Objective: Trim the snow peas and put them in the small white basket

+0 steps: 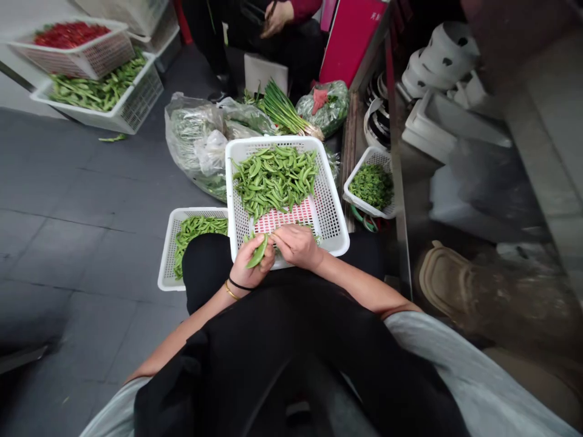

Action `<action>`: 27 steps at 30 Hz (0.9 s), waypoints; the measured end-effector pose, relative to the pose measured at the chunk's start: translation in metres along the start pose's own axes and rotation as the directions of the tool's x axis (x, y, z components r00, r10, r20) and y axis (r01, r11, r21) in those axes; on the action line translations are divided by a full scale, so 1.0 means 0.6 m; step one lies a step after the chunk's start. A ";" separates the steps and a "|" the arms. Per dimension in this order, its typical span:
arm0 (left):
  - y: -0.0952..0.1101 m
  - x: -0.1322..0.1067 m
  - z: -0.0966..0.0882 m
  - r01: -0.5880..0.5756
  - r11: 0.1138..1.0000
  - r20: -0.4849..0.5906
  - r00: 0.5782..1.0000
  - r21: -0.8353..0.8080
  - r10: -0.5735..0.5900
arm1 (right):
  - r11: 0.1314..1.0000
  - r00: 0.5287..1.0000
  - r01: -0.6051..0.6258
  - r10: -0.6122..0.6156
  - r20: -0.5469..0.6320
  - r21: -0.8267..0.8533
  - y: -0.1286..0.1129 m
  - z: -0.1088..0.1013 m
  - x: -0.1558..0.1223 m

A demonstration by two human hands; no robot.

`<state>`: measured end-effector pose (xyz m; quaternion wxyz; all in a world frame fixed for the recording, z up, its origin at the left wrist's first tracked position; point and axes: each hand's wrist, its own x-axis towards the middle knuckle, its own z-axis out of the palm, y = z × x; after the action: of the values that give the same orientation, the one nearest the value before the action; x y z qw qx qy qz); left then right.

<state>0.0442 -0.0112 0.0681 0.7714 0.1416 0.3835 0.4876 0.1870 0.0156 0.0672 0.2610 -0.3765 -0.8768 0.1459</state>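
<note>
A white perforated basket (334,213) rests on my lap, heaped with green pea pods (273,177) over a red mat. My left hand (251,264) is closed around one green pod (258,253) at the basket's near edge. My right hand (298,244) is right beside it, with fingers pinched at the pod's upper end. On the floor to my left, a smaller white basket (167,254) holds more green pods (197,229).
Another small white basket (359,176) of chopped greens sits at the right. Plastic bags of vegetables (198,142) and scallions (285,110) lie ahead. Stacked baskets of green pods (130,109) and red chillies (86,57) stand far left. Another person's hand (276,17) works at the top. A metal shelf with white dishes (444,57) stands at the right.
</note>
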 end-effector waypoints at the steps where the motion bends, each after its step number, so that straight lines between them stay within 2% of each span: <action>1: 0.007 0.007 -0.004 -0.021 1.000 -0.080 0.997 -0.005 0.021 | 1.000 1.000 -0.011 0.011 0.017 -0.003 0.007 -0.003 0.000; 4: 0.034 0.030 -0.033 -0.111 0.994 -0.303 0.947 0.001 0.106 | 0.995 0.987 -0.047 0.033 0.160 0.084 0.046 -0.031 -0.008; 5: 0.043 0.036 -0.047 -0.124 0.992 -0.339 0.934 -0.007 0.115 | 0.990 0.965 -0.065 0.031 0.261 0.123 0.065 -0.042 -0.009; 6: 0.052 0.041 -0.059 -0.125 0.992 -0.354 0.929 -0.023 0.108 | 0.985 0.921 -0.094 0.031 0.389 0.144 0.085 -0.051 -0.008; 7: 0.059 0.045 -0.071 -0.117 0.992 -0.352 0.931 -0.043 0.094 | 0.981 0.845 -0.133 0.037 0.533 0.143 0.107 -0.056 -0.003; 9: 0.066 0.051 -0.084 -0.084 0.993 -0.314 0.948 -0.085 0.053 | 0.977 0.643 -0.211 0.108 0.758 0.040 0.146 -0.049 0.018; 10: 0.067 0.052 -0.086 -0.063 0.993 -0.285 0.958 -0.101 0.032 | 0.970 0.570 -0.236 0.180 0.802 -0.050 0.161 -0.035 0.034; 11: 0.065 0.053 -0.085 -0.045 0.993 -0.248 0.969 -0.113 0.015 | 0.959 0.550 -0.251 0.256 0.795 -0.135 0.173 -0.015 0.053; 13: 0.058 0.052 -0.077 -0.012 0.992 -0.153 0.988 -0.126 -0.007 | 0.892 0.649 -0.284 0.448 0.615 -0.351 0.186 0.034 0.091; 14: 0.054 0.051 -0.073 0.005 0.992 -0.099 0.995 -0.123 -0.017 | 0.853 0.661 -0.308 0.511 0.550 -0.421 0.189 0.058 0.107; 17: 0.043 0.048 -0.067 0.052 0.997 -0.004 0.999 -0.057 -0.053 | 0.832 0.655 -0.322 0.540 0.529 -0.451 0.190 0.100 0.130; 20: 0.037 0.049 -0.072 0.068 0.997 -0.047 0.997 0.030 -0.067 | 0.848 0.670 -0.319 0.518 0.532 -0.423 0.190 0.088 0.110; 23: 0.031 0.055 -0.073 0.075 0.997 -0.077 0.994 0.036 -0.072 | 0.858 0.705 -0.312 0.497 0.506 -0.409 0.183 0.065 0.082; 25: 0.026 0.058 -0.066 0.087 0.996 -0.057 0.995 0.019 -0.086 | 0.850 0.714 -0.313 0.505 0.484 -0.424 0.175 0.065 0.079; 27: 0.024 0.054 -0.057 0.092 0.996 -0.025 0.995 0.008 -0.092 | 0.839 0.704 -0.319 0.521 0.483 -0.441 0.171 0.080 0.092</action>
<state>0.0175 0.0188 0.0394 0.7876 0.1213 0.4011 0.4517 0.1878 0.1223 0.0006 -0.1284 -0.5427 -0.8136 0.1645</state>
